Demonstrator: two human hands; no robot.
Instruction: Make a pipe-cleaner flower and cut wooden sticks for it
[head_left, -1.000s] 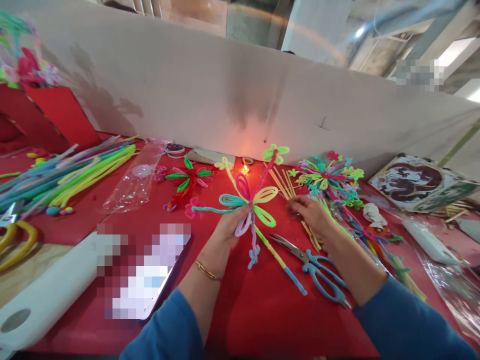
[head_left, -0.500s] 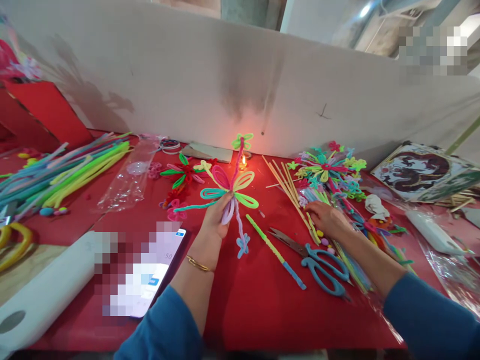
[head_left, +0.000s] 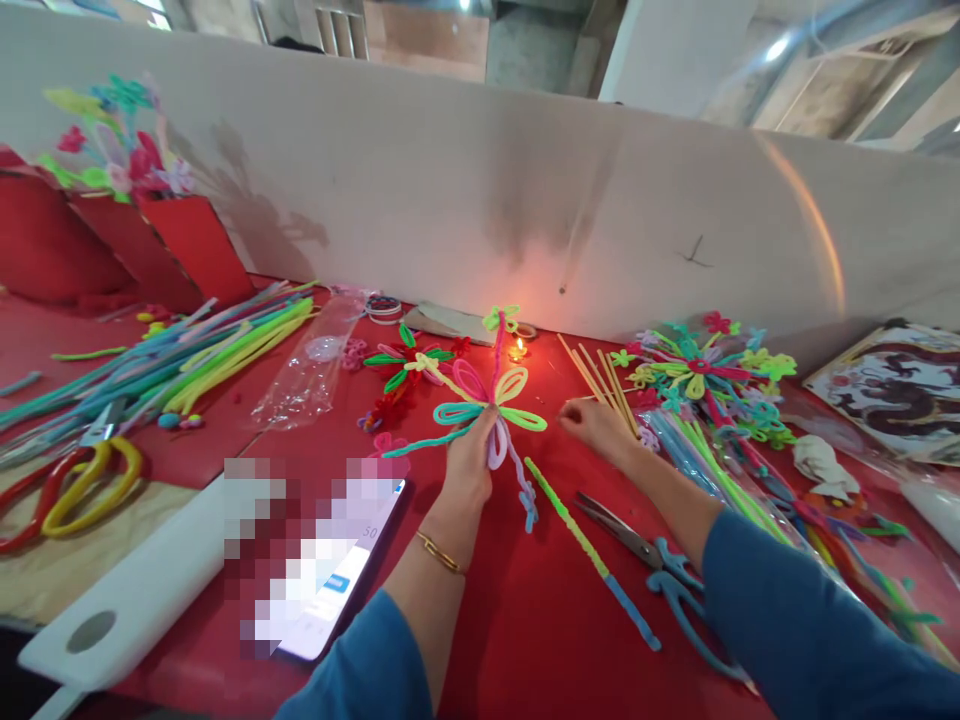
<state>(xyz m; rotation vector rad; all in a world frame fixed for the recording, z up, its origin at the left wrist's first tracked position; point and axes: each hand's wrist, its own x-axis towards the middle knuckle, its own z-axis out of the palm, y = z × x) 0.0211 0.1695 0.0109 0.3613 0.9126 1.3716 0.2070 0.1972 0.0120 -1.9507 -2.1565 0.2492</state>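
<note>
My left hand is closed around the middle of a pipe-cleaner flower with looped petals in pink, yellow, green, lilac and turquoise. Long stems stick out from it, some tipped with tiny blossoms. Just right of the flower, my right hand has its fingertips pinched together; whatever they hold is too small to make out. Below the hands lies a green, yellow and blue pipe-cleaner rod. Beside the rod are blue-handled scissors, partly covered by my right sleeve. A small candle burns behind the flower.
Wooden sticks and a finished colourful flower piece lie at the right. On the left are loose pipe cleaners, red-and-yellow-handled scissors, a white device and a phone. A pale wall stands behind.
My right hand has left the pompoms by the sticks and moved left towards the flower, its fingers now pinched. My left hand keeps hold of the flower. The view has swung left.
</note>
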